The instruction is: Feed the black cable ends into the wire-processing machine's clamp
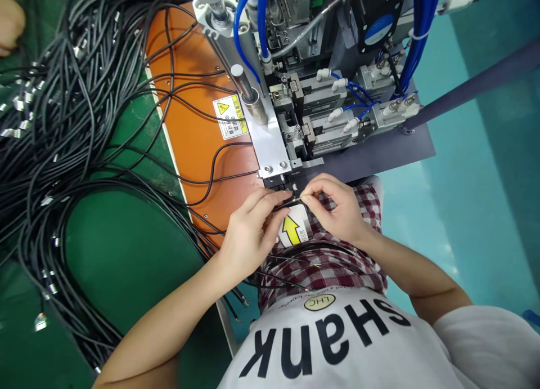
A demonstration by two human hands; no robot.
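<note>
In the head view, my left hand point(253, 226) pinches a black cable point(280, 205) near its stripped end, at the front edge of the machine. Thin coloured wires point(297, 199) come out of that end. My right hand point(335, 206) has its thumb and forefinger pressed together on the wire tips. Just below my fingers is a white label with a yellow arrow point(291, 229). Directly ahead of both hands sits the machine's metal track point(276, 182), from which more black cables lead left. Several other cables with bared wire ends point(315, 264) lie across my lap.
A large heap of black cables with metal connectors point(84, 96) covers the green table point(113, 237) at left. The machine point(320, 113) with blue air hoses point(417, 40) stands ahead on an orange plate point(189, 119). Another person's hand point(9, 20) shows at the upper left edge.
</note>
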